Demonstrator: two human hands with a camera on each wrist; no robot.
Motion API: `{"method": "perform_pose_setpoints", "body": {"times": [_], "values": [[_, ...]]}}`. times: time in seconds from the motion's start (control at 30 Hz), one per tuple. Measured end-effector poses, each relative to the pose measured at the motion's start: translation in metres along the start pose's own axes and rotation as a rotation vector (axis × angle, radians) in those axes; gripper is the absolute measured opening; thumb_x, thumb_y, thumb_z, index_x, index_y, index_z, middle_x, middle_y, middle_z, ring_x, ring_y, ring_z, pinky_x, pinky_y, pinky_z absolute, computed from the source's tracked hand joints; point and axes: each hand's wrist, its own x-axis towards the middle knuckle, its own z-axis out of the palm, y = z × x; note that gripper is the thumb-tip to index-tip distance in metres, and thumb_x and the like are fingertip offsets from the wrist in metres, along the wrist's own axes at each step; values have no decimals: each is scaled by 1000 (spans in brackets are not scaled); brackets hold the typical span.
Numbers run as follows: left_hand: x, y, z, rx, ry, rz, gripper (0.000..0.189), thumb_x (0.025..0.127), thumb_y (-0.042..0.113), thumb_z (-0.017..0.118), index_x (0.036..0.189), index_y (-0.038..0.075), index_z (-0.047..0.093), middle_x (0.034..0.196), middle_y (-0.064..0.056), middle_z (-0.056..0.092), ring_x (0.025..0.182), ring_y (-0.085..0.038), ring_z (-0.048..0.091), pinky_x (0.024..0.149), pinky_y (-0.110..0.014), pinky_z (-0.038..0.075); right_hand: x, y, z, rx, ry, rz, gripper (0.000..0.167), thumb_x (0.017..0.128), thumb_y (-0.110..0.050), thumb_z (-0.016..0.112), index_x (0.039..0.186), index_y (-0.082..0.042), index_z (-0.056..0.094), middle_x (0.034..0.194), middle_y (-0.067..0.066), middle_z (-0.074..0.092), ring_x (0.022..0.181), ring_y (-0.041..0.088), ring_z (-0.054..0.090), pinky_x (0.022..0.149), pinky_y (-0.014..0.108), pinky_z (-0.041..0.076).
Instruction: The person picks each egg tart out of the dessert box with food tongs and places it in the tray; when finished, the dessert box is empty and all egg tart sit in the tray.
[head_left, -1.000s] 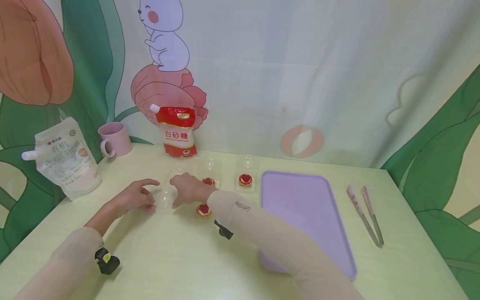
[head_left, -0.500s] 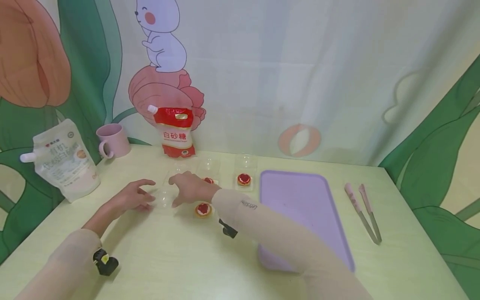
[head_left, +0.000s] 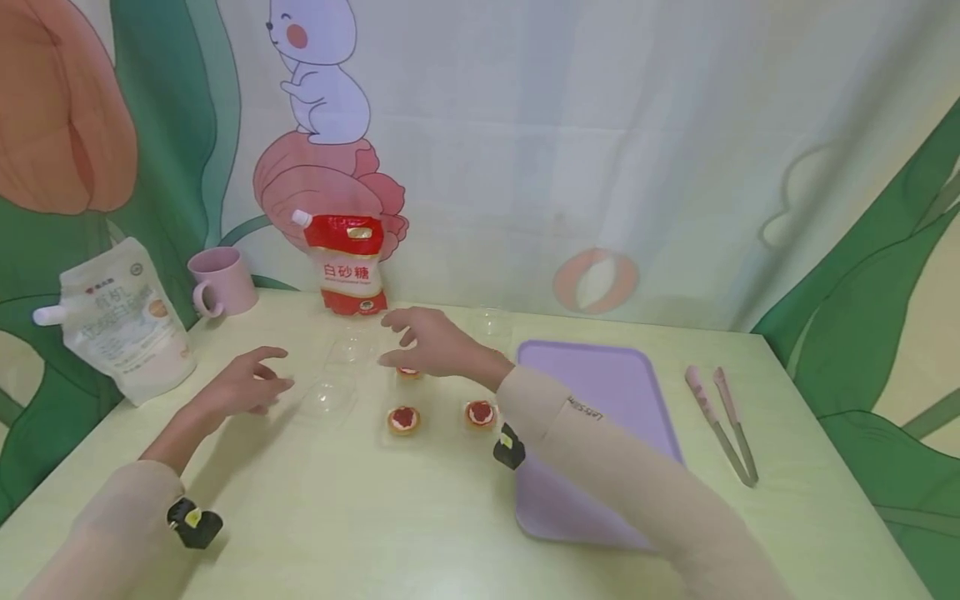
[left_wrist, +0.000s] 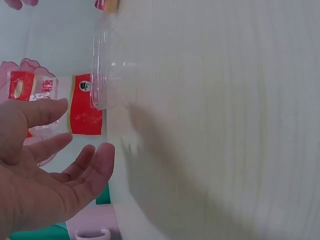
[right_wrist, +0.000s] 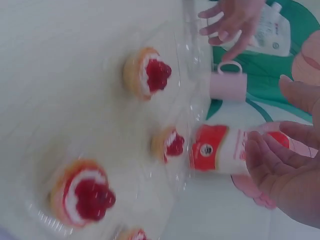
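Observation:
Several small fruit tarts with cream and red topping sit in clear plastic boxes with raised or folded-back lids. In the head view, one tart [head_left: 403,420] is nearest the front, with another tart [head_left: 480,413] to its right. My right hand [head_left: 435,342] hovers over the back tarts with fingers loosely bent and holding nothing; it partly covers a tart [head_left: 408,372]. To the left of a clear lid [head_left: 327,398], my left hand [head_left: 243,383] hangs above the table, fingers spread, touching nothing. The right wrist view shows a tart [right_wrist: 87,195] up close.
A lilac tray [head_left: 600,400] lies right of the tarts, under my right forearm. Tongs [head_left: 723,429] rest farther right. At the back stand a red sugar pouch [head_left: 347,267], a pink mug [head_left: 223,282] and a white pouch [head_left: 127,321]. A printed curtain hangs behind.
My right hand has moved right and back, away from the front-left lid, uncovering the front tarts. My left hand has drawn slightly left, away from that lid.

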Motion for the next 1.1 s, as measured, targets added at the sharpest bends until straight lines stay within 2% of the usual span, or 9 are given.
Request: {"method": "perform_pose_setpoints", "body": {"times": [0.17, 0.3, 0.4, 0.6, 0.87, 0.93, 1.1], "values": [[8, 11, 5, 72, 82, 55, 63, 99, 21, 59, 148, -6, 31, 132, -39, 45, 105, -42, 60, 81, -43, 59, -22, 22, -23, -14, 74, -15, 56, 92, -28, 72, 142, -10, 52, 135, 10, 61, 119, 25, 63, 93, 33, 56], [17, 29, 14, 144, 187, 144, 57, 97, 18, 62, 144, -6, 40, 128, -36, 51, 112, -47, 57, 88, -51, 56, -43, 38, -41, 0, 128, -21, 57, 92, -26, 72, 142, -8, 51, 134, 12, 61, 117, 26, 64, 95, 38, 55], [24, 45, 22, 157, 221, 223, 55, 96, 16, 64, 143, -4, 43, 126, -33, 52, 116, -48, 55, 95, -57, 52, -60, 52, -53, 18, 165, -27, 58, 92, -25, 72, 143, -7, 51, 132, 15, 62, 115, 27, 64, 94, 38, 56], [44, 72, 40, 152, 147, 297, 60, 92, 14, 71, 144, 2, 44, 130, -26, 51, 120, -44, 55, 92, -51, 57, -99, 76, -76, 30, 213, -11, 58, 91, -21, 72, 143, -5, 50, 131, 18, 61, 114, 32, 65, 92, 41, 57], [71, 91, 60, 219, 6, 362, 63, 85, 12, 78, 140, 4, 51, 136, -23, 54, 121, -40, 56, 89, -45, 59, -156, 117, -103, -40, 233, 66, 60, 92, -19, 72, 144, -4, 48, 132, 22, 59, 114, 35, 65, 93, 46, 56], [76, 95, 62, 256, -33, 368, 63, 84, 13, 80, 140, 5, 52, 136, -22, 54, 122, -40, 54, 90, -46, 58, -169, 127, -108, -48, 242, 92, 60, 92, -19, 72, 144, -3, 48, 131, 23, 60, 114, 36, 65, 94, 48, 55], [86, 101, 67, 338, -122, 337, 65, 82, 17, 82, 140, 7, 53, 137, -21, 50, 126, -41, 51, 90, -46, 58, -198, 149, -116, -34, 271, 146, 60, 93, -20, 71, 144, -1, 47, 132, 26, 59, 114, 37, 65, 93, 49, 56]]}}
